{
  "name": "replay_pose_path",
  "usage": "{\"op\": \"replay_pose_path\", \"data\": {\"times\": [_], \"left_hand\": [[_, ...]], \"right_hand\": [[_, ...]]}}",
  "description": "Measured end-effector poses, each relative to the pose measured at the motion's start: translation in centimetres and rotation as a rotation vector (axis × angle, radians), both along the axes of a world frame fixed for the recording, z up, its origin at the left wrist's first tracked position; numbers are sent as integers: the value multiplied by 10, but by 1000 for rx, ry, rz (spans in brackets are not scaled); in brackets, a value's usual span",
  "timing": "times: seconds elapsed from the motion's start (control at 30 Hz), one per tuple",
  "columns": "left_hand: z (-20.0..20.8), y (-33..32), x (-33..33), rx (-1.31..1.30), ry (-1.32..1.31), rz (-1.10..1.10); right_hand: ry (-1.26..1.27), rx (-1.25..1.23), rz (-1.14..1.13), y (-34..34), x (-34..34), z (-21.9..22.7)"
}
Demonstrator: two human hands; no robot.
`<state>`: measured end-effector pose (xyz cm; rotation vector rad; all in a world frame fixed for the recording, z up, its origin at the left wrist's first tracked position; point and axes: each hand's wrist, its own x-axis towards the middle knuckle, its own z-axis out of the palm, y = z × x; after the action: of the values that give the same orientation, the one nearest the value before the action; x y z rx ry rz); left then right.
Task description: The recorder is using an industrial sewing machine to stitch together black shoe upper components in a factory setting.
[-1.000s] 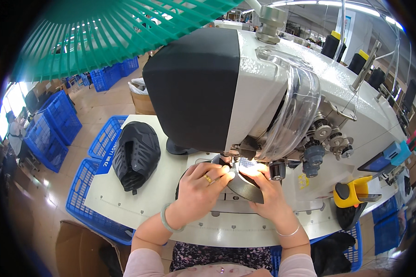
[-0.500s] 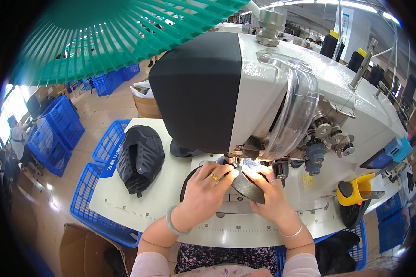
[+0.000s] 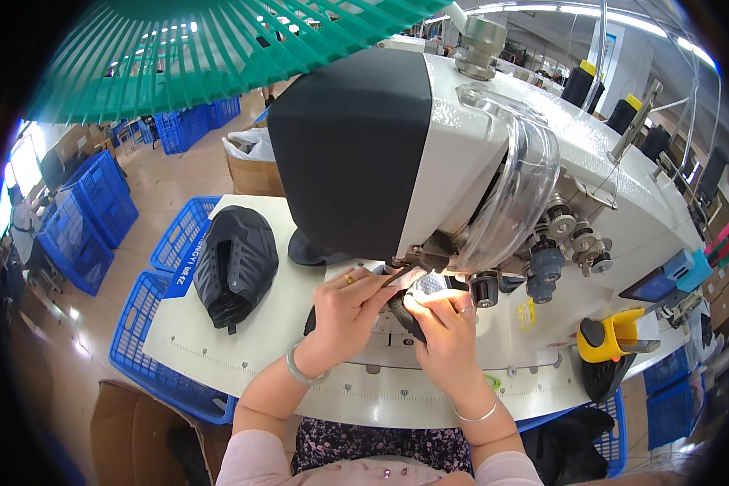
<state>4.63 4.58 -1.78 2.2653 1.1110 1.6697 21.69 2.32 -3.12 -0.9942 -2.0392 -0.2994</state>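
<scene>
A dark shoe upper [image 3: 407,319] is held beneath the head of a white and black sewing machine [image 3: 348,154], by the lit needle area. My left hand [image 3: 348,306] is closed at its left side, thumb and fingers pressed together. A slim dark strip [image 3: 398,276] shows at those fingertips; whether it belongs to the upper, I cannot make out. My right hand [image 3: 445,330] grips the upper's right side, fingers bent over it. The hands partly cover the upper. To the left, a finished-looking black shoe upper [image 3: 235,263] lies on the pale worktable [image 3: 211,362].
Another dark shoe piece [image 3: 316,249] lies behind my left hand. Blue crates [image 3: 134,332] flank the table's left edge. A yellow holder [image 3: 616,334] stands at the right. A green fan guard [image 3: 219,73] hangs at the upper left. Thread cones [image 3: 579,85] stand behind the machine.
The shoe upper has turned and been drawn down from the needle area. My left hand has lifted slightly and shifted left; my right hand has moved left and now grips more tightly.
</scene>
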Motion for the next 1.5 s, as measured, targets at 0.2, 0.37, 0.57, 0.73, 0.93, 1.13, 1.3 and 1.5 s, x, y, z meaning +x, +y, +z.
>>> {"op": "replay_pose_path", "data": {"times": [0.2,0.37,0.57,0.73,0.93,1.13,1.3,1.5], "left_hand": [[-9,-5,6,301,255,114],[-8,-10,-3,302,363,80],[-5,-18,-6,221,422,74],[-3,-17,-5,189,410,43],[-2,-15,-5,196,435,39],[-2,-17,0,255,417,121],[4,-3,-6,71,186,5],[0,-1,12,127,113,129]], "right_hand": [[40,-19,34,-2,1,1],[192,-152,4,-9,3,1],[-69,27,68,1,18,-2],[-38,35,52,1,15,-9],[13,62,26,3,9,-13],[89,34,50,3,3,-8],[68,-34,-7,5,0,2],[225,-219,141,10,4,5]]}}
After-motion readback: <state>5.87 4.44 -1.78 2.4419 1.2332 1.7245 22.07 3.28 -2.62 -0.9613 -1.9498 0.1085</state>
